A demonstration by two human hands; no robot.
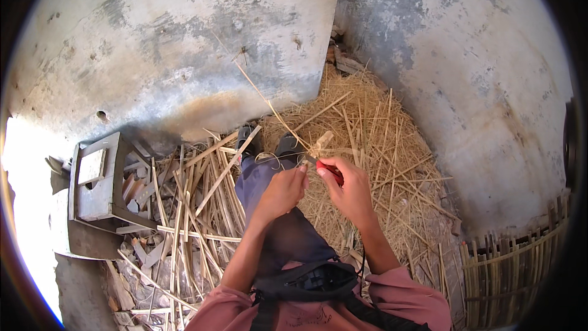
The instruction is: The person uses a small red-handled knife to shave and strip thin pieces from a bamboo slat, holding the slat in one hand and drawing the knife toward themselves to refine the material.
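My left hand point(283, 191) is closed on the near end of a long thin bamboo strip point(269, 105) that rises away toward the wall. My right hand point(348, 189) grips a red-handled knife point(329, 170), its blade end meeting the strip just beyond my fingertips, where a short curled shaving point(320, 142) sticks up. Both hands meet above my knees. My dark trousers point(269, 178) and shoes point(286, 144) show below them.
A heap of fine bamboo shavings point(373, 141) covers the floor to the right. Split bamboo slats point(196, 196) lie scattered to the left beside an overturned grey wooden stool point(98, 184). Stained concrete walls point(184, 43) meet in a corner ahead. A woven bamboo panel point(508, 263) stands lower right.
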